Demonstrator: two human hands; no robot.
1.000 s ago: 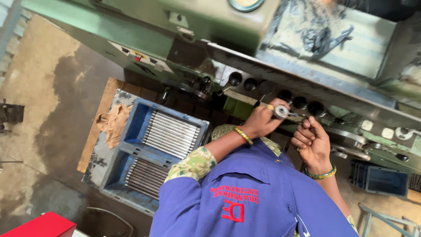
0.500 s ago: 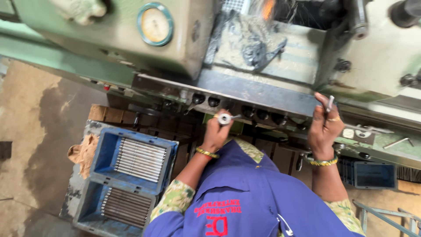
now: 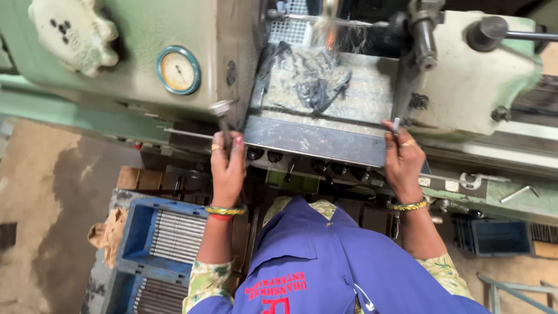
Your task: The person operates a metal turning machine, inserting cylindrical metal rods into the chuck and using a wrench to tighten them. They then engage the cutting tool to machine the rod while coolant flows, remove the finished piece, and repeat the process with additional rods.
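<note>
A short grey metal rod with a wider round head (image 3: 222, 119) stands nearly upright in the left hand (image 3: 227, 168), whose fingers are wrapped tightly round its lower shank, so the head pokes up just in front of the green machine housing (image 3: 116, 35), below and to the right of the round cream-faced gauge with a teal rim (image 3: 178, 70). The right hand (image 3: 402, 160) is raised well apart from the left and pinches a small grey metal piece (image 3: 396, 125) between its fingertips, held close against the right edge of the flat steel tray of the machine (image 3: 314, 139), where dark tangled metal swarf (image 3: 314, 81) lies. Both wrists wear green and gold bangles (image 3: 225, 211), and the person wears a blue work coat (image 3: 325, 267) over patterned sleeves. Under the tray runs a row of black round knobs (image 3: 273, 156). Lower left, on the floor, a blue plastic crate (image 3: 139, 232) holds rows of long grey metal rods (image 3: 177, 235), with a crumpled tan cloth (image 3: 104, 232) touching its left side. A smaller dark blue bin (image 3: 491, 235) sits at the lower right.
</note>
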